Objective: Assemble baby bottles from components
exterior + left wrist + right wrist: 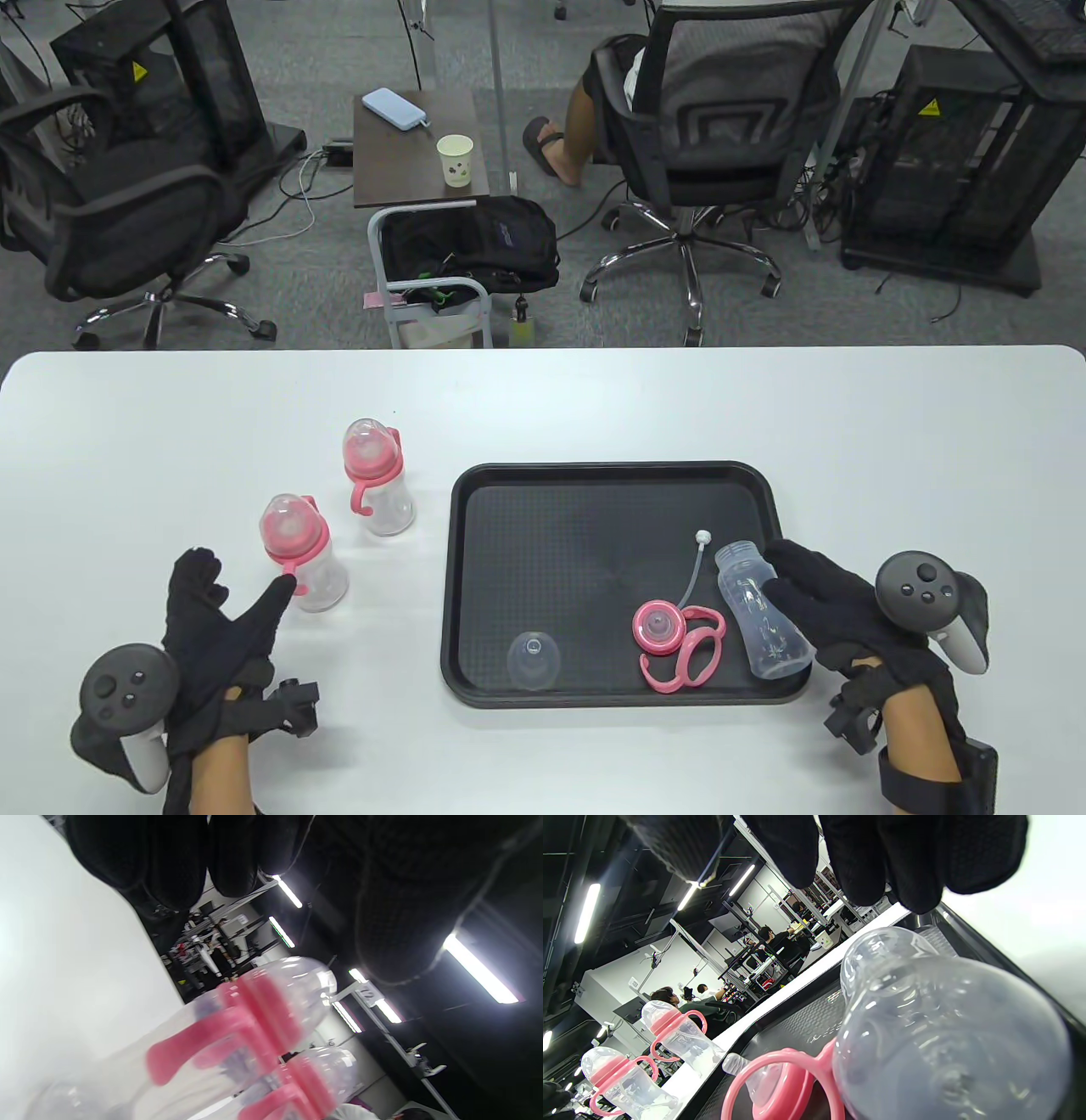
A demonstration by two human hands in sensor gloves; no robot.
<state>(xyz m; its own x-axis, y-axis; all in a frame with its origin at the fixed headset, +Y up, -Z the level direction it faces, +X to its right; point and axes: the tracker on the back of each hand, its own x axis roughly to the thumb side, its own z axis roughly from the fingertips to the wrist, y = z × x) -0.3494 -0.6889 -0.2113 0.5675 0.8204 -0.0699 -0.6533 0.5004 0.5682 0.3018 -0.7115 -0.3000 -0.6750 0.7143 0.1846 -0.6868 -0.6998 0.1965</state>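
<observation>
Tray (462,543) w/ bottle body (759,624), pink collar (660,629), clear cap (534,660)

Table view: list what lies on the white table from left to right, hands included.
Left hand → nearer assembled bottle → farther assembled bottle → clear cap in the black tray → pink collar with handles → empty bottle body → right hand.

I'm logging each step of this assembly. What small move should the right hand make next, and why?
Probably close the right hand around the empty bottle and lift it. The bottle lies on its side in the tray, uncapped, with the fingers right beside it. The pink collar and clear cap wait nearby.
</observation>
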